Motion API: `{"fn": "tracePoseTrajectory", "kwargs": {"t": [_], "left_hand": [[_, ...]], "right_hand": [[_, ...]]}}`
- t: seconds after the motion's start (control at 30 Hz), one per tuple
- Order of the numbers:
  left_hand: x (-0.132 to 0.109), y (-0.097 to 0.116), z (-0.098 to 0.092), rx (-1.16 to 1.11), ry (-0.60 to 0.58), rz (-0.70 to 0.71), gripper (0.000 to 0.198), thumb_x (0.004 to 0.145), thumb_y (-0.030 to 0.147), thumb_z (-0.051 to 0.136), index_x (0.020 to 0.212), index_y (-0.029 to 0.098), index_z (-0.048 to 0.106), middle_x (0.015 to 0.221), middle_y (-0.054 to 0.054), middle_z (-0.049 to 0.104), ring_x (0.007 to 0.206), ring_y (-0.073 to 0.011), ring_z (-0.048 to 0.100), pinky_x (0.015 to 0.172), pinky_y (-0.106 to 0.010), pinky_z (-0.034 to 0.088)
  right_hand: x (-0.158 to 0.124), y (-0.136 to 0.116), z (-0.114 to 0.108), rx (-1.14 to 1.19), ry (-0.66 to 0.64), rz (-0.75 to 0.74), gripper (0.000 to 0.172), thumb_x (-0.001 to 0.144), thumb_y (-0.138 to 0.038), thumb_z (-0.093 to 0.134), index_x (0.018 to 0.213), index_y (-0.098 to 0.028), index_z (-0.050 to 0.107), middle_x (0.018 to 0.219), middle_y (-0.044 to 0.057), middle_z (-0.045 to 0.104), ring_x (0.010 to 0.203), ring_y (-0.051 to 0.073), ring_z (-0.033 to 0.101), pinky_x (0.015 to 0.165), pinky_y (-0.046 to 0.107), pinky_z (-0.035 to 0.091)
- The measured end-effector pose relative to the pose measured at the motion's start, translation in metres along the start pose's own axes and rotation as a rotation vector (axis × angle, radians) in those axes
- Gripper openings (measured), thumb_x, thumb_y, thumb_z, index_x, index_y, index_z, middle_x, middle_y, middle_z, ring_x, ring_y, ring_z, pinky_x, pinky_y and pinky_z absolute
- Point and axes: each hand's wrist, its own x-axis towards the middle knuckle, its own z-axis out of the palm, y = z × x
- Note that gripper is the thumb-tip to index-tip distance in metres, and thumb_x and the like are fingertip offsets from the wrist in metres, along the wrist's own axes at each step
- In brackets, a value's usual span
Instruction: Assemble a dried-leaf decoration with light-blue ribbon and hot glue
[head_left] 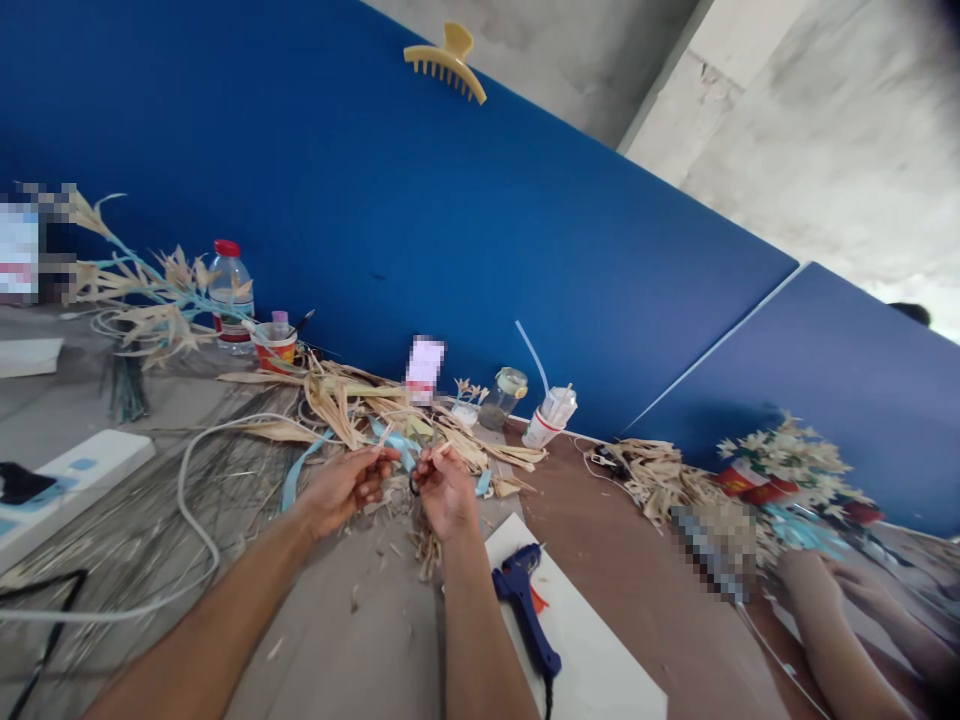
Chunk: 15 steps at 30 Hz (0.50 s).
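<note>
My left hand (341,490) is closed in a pinch at the middle of the table, its fingertips pointing toward my other hand. A thin pale strip shows just above them, but I cannot tell whether it is held. Close by on the right, my right hand (448,495) has its fingers curled together. A small dark loop and something greyish show beside those fingers, too small to name. Behind both hands lies a heap of dried corn husks (337,400), with a light blue ribbon (300,468) among them. Husk scraps (426,555) lie below my right hand.
A blue glue gun (529,610) rests on a white board (600,640). At left are a power strip (97,470) and a white cable (184,480). A bottle (231,300), glass jar (502,398) and cup (550,418) stand by the blue partition (375,200). Another person's hands (814,585) work at right.
</note>
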Motion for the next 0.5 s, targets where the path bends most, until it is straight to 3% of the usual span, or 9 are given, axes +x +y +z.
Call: {"fn": "tracePoseTrajectory", "kwargs": {"t": [0.17,0.37,0.5], "left_hand": [[-0.001,-0.001,0.003,0.041,-0.003,-0.004,0.02,0.075,0.027,0.063,0.088,0.012,0.065,0.066,0.001,0.055,0.04,-0.0025,0.032,0.041,-0.019,0.03],[-0.008,0.0,0.012,0.193,-0.021,-0.02,0.025,0.07,0.033,0.068,0.084,0.013,0.064,0.068,0.001,0.057,0.041,-0.0025,0.036,0.042,-0.019,0.028],[-0.009,0.0,0.016,0.342,-0.019,0.003,0.03,0.066,0.04,0.07,0.077,0.013,0.065,0.07,-0.001,0.059,0.042,-0.0041,0.04,0.043,-0.02,0.028]], "right_hand": [[-0.001,-0.001,0.002,-0.038,0.012,-0.028,0.017,0.06,-0.024,0.071,0.063,-0.02,0.055,0.083,0.0,0.063,0.064,0.011,0.052,0.059,0.023,0.042],[-0.003,0.0,0.005,-0.184,-0.035,-0.07,0.012,0.058,-0.025,0.068,0.059,-0.02,0.057,0.076,0.002,0.066,0.069,0.014,0.055,0.064,0.025,0.042],[-0.003,0.004,0.006,-0.264,-0.065,-0.098,0.007,0.059,-0.023,0.067,0.058,-0.019,0.061,0.083,0.003,0.066,0.075,0.016,0.057,0.067,0.026,0.044]]}}
